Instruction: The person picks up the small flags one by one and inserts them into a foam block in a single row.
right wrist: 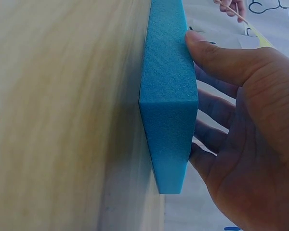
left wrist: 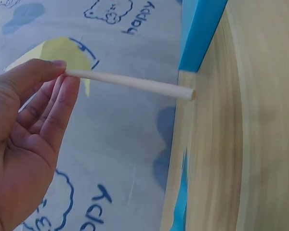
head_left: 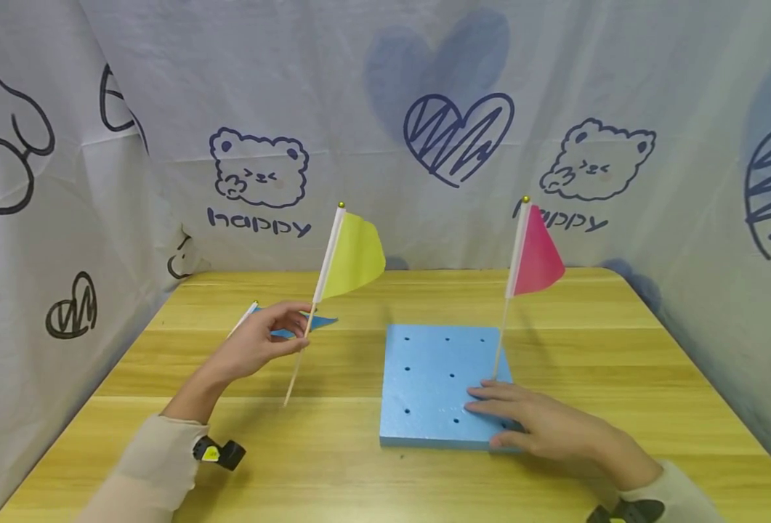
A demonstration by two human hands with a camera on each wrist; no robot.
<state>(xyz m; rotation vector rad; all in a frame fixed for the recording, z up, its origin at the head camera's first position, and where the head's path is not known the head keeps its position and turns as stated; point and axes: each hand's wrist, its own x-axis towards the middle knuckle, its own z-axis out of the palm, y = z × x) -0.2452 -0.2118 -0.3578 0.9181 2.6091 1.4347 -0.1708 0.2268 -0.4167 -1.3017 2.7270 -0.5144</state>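
Observation:
My left hand [head_left: 254,341] pinches the wooden stick of a yellow flag [head_left: 354,258] between thumb and fingers. The flag is tilted a little, its cloth up and to the right, the stick's bare lower end [left wrist: 183,92] pointing down over the table. A blue foam board [head_left: 424,392] with several small holes lies to its right. My right hand [head_left: 542,421] rests on the board's right front part, fingertips on the top face and thumb near the front edge. A pink flag [head_left: 537,254] stands upright in the board, its stick's foot just behind the right fingers.
A blue flag [head_left: 323,322] lies on the wooden table [head_left: 333,465] behind my left hand, partly hidden by it. A white cloth [head_left: 359,145] with bear and heart drawings hangs around the table's back and sides.

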